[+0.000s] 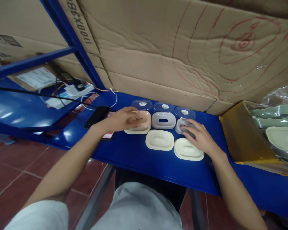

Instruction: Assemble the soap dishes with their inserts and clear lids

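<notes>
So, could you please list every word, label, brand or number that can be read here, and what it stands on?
"1100X38", its next character unclear: large cardboard sheet.
Dark print on the left cardboard: partly cut off, unreadable.
White label on the shelf box: too blurred.
Round stickers on the clear lids: too small.

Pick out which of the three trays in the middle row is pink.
The leftmost tray, at the left hand. It is pink; the middle tray and the right tray look whitish grey.
</notes>
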